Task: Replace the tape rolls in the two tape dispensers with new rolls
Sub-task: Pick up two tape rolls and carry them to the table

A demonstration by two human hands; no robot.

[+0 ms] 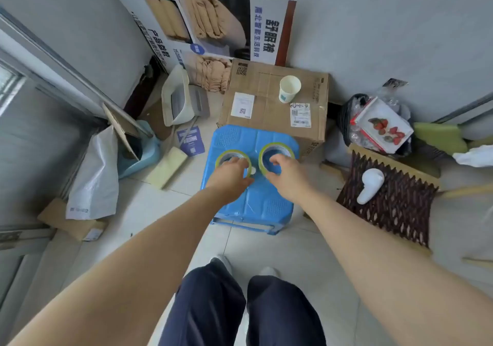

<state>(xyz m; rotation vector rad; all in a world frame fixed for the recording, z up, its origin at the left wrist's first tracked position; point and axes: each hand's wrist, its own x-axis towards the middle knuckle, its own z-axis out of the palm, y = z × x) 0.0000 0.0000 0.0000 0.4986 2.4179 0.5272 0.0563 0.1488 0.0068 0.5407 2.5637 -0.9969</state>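
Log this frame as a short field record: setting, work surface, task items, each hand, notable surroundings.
setting: tiled floor corner, person standing, viewed from above
work surface: blue plastic stool
task items: left tape roll and right tape roll, lying flat on the stool
left hand: on the left roll, grasp unclear
right hand: on the right roll, grasp unclear
dispensers: none visible
behind stool: cardboard box with paper cup on top

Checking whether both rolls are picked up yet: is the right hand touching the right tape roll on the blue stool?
Touching. The head view shows the right hand with fingers hooked inside the right tape roll, lying on the blue stool.
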